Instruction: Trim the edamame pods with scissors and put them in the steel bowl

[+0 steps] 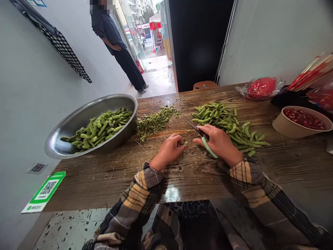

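My left hand is closed round a green soybean pod, whose tip pokes out past the fingers. In my right hand is a pair of scissors with pale green handles, its dark blades pointing up and to the left. Just beyond the right hand lies a loose pile of whole pods on the wooden table. A heap of small green trimmings sits ahead of the left hand. To the left, a large metal basin holds many pods.
At the right stand a paper bowl of red seeds, a red item in clear plastic and a bunch of red-wrapped sticks. A green QR card lies at the left edge. A person stands by the glass door.
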A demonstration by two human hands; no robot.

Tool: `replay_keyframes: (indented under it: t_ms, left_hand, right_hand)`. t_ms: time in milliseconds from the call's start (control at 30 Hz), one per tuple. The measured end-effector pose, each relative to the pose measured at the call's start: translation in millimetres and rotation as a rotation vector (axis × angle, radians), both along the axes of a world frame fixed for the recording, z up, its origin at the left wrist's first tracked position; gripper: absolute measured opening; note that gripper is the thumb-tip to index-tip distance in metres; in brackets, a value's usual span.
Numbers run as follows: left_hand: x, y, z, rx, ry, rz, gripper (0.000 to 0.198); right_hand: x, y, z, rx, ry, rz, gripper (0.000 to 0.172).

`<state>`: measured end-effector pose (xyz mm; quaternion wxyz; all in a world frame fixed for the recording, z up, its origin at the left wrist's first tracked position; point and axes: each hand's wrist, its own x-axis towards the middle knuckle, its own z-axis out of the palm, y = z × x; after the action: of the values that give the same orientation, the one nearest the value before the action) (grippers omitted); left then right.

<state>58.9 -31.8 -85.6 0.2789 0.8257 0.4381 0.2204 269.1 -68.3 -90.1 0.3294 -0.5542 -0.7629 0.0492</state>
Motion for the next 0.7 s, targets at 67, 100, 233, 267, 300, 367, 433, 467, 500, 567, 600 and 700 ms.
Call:
replay_keyframes:
  t_ms: [67, 100, 233, 267, 300, 367, 433, 467, 500, 567, 600, 700]
  left_hand:
    - [-2, 2, 4.0, -0.162, -0.222, 0.01, 0.014]
    - [-3, 2, 5.9, -0.26, -0.332, 0.015, 0.016]
    - [-5, 2, 9.0, -0.496, -0.633, 0.014, 0.024]
    - [-5, 1, 8.7, -0.503, -0.662, 0.012, 0.025]
    - [-5, 1, 8.2, -0.502, -0.674, 0.008, 0.025]
    - [-4, 0, 7.0, -0.478, -0.67, 0.006, 0.027]
    - [-3, -1, 6.1, -0.436, -0.661, 0.021, 0.028]
    - [-2, -1, 5.9, -0.42, -0.658, 0.026, 0.028]
    - [-1, -2, 5.9, -0.408, -0.657, 0.027, 0.028]
    - [0, -3, 6.2, -0.393, -0.658, 0.023, 0.028]
    - [1, -4, 6.5, -0.387, -0.659, 0.021, 0.027]
    - [3, -5, 7.9, -0.36, -0.664, 0.02, 0.024]
  right_hand:
    - [-1, -1, 2.4, -0.025, -0.005, 0.013, 0.046]
    - [-2, -2, 3.7, -0.044, -0.007, 0.024, 0.046]
    - [-4, -5, 8.0, -0.102, 0.005, 0.095, 0.048]
    - [-5, -6, 8.6, -0.108, 0.006, 0.113, 0.048]
    - [-5, -6, 9.0, -0.114, 0.003, 0.127, 0.049]
    - [-7, -7, 9.5, -0.126, -0.014, 0.146, 0.051]
    - [-8, -8, 10.0, -0.138, -0.031, 0.151, 0.052]
    - [-9, -9, 10.3, -0.144, -0.037, 0.15, 0.052]
    - [-10, -10, 10.6, -0.15, -0.04, 0.148, 0.052]
    - [-12, -11, 11.2, -0.158, -0.038, 0.147, 0.052]
    - [-12, -11, 11.5, -0.16, -0.034, 0.149, 0.053]
    - [-12, -11, 11.6, -0.158, -0.022, 0.166, 0.054]
